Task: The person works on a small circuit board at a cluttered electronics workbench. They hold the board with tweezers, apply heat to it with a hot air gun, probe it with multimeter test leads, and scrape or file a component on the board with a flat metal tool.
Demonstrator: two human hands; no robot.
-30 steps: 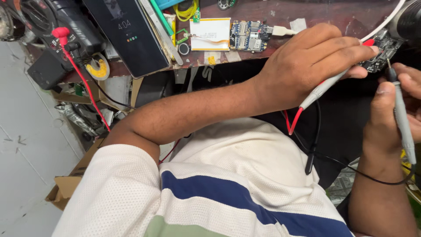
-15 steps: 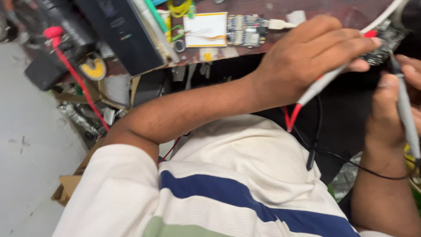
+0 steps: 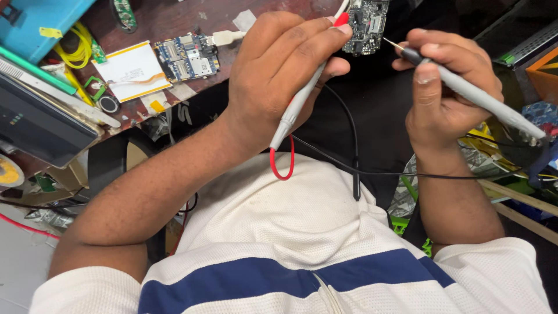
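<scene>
I have both probes at the small circuit board (image 3: 367, 23). My left hand (image 3: 279, 75) is closed around the red-tipped probe (image 3: 302, 93), touching the board's left edge; my right hand (image 3: 447, 87) pinches the black-tipped probe (image 3: 465, 90), its needle just right of the board. Probing looks underway, not finished.

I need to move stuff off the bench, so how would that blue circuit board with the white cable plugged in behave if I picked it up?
The blue circuit board looks thin and flat, so probably light and stiff. Its white cable would likely drag. Exposed components suggest it is fragile.
</scene>
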